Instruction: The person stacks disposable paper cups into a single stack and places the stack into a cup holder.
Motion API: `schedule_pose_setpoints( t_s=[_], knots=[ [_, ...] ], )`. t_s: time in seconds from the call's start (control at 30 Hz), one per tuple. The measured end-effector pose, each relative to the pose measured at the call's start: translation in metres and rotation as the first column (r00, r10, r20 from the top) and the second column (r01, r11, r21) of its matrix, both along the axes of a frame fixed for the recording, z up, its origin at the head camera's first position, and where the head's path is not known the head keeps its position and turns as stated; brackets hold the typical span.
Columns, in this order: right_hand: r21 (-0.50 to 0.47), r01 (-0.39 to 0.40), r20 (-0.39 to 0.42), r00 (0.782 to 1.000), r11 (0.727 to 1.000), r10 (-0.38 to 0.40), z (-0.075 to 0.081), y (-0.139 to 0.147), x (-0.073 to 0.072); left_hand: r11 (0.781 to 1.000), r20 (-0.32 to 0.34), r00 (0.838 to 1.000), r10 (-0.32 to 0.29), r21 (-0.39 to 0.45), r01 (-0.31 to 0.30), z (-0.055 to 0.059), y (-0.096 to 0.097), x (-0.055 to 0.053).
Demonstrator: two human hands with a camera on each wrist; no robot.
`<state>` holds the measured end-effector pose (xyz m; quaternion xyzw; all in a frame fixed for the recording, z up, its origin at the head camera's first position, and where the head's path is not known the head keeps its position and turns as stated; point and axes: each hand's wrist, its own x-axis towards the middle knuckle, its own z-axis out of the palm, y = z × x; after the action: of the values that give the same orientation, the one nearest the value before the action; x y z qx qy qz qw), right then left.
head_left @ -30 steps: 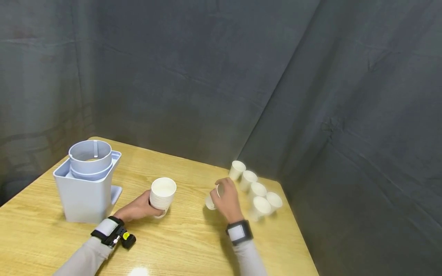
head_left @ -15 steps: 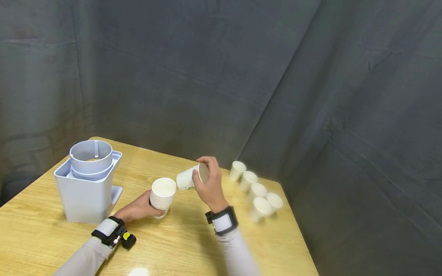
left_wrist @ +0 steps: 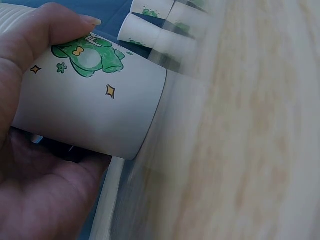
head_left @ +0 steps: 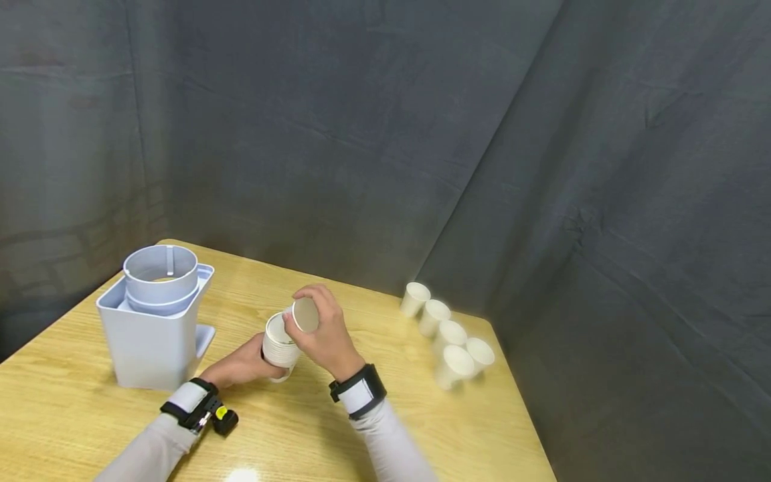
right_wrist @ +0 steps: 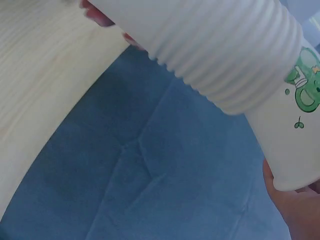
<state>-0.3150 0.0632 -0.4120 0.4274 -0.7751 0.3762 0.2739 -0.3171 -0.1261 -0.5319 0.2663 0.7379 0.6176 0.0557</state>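
My left hand [head_left: 243,361] grips a stack of nested white paper cups [head_left: 278,351], mouth up and slightly tilted. The lowest cup [left_wrist: 100,110] shows a green cartoon animal and small yellow stars in the left wrist view. My right hand [head_left: 330,338] holds a single white paper cup [head_left: 306,315] near its rim, thumb on one side and fingers on the other. That cup is tipped, its base end at the stack's mouth. In the right wrist view the single cup [right_wrist: 280,135], with a green print, meets the ridged rims of the stack [right_wrist: 220,50].
A pale square container [head_left: 147,348] with a round collar [head_left: 159,288] on top stands left on the wooden table [head_left: 253,442]. Several white paper cups [head_left: 456,365] stand upright at the table's right side. A dark grey curtain [head_left: 337,134] hangs behind.
My right hand has lifted the single cup from the table's middle right and carried it left to the stack's mouth. The left hand and stack stay nearly still.
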Motion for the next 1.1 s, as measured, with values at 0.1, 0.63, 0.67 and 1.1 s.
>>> schedule_pose_setpoints(
  t_s=[0.1, 0.63, 0.67, 1.1],
  knots=[
    [0.016, -0.005, -0.005, 1.000, 1.000, 0.005, -0.002, -0.002, -0.001, 1.000, 0.005, 1.000, -0.006, 0.010, 0.006, -0.001, 0.000, 0.000],
    [0.183, 0.011, 0.021, 1.000, 0.983, -0.015, -0.012, -0.016, -0.002, 0.999, -0.039, 0.999, 0.002, -0.038, -0.004, 0.002, -0.001, 0.001],
    [0.190, 0.009, 0.032, 0.999, 0.982, -0.015, -0.013, -0.016, -0.002, 0.999, -0.041, 0.999, -0.002, -0.038, 0.001, 0.002, -0.001, 0.000],
    [0.295, 0.046, 0.069, 0.995, 0.954, -0.070, -0.026, -0.021, -0.003, 0.999, -0.035, 0.999, -0.019, -0.039, 0.017, 0.000, -0.001, 0.000]
  ],
)
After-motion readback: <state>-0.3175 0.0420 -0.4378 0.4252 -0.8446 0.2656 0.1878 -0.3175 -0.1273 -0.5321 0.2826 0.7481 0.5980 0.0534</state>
